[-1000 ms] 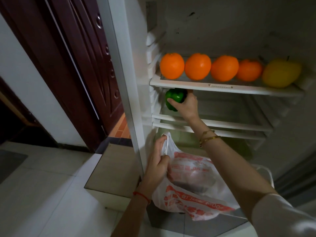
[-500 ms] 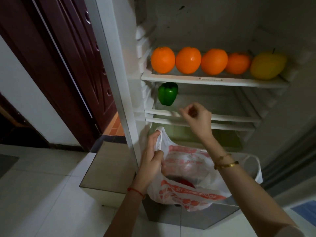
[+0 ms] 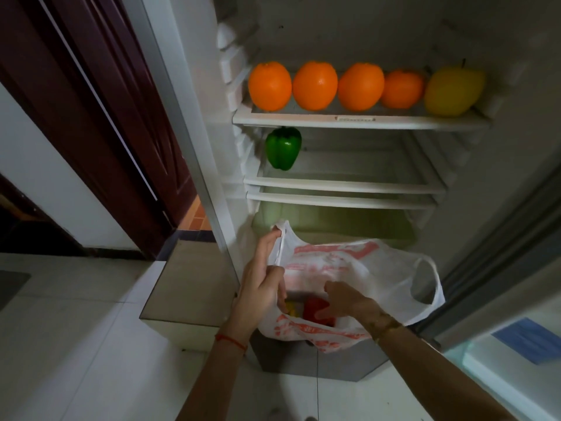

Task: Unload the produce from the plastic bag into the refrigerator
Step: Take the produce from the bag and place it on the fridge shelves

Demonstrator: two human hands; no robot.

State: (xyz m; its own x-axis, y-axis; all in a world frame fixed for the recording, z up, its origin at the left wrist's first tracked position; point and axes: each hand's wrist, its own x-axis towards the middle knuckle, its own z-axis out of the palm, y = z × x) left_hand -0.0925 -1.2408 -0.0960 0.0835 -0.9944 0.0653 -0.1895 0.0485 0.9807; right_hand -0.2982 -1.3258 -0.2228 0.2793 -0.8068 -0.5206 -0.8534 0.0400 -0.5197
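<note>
A white plastic bag with red print hangs in front of the open refrigerator. My left hand grips its left handle and holds the mouth apart. My right hand reaches into the bag with fingers spread over a red pepper; something yellow lies beside it. A green pepper stands alone at the left of the middle shelf. Several oranges and a yellow fruit line the top shelf.
The bag's free right handle droops near the refrigerator door seal on the right. A greenish drawer sits under the lowest shelf. A dark wooden door stands at the left, a low step beside the fridge.
My right hand let go of the green pepper on the middle shelf, drew back and dropped into the bag. My left hand kept its grip on the handle.
</note>
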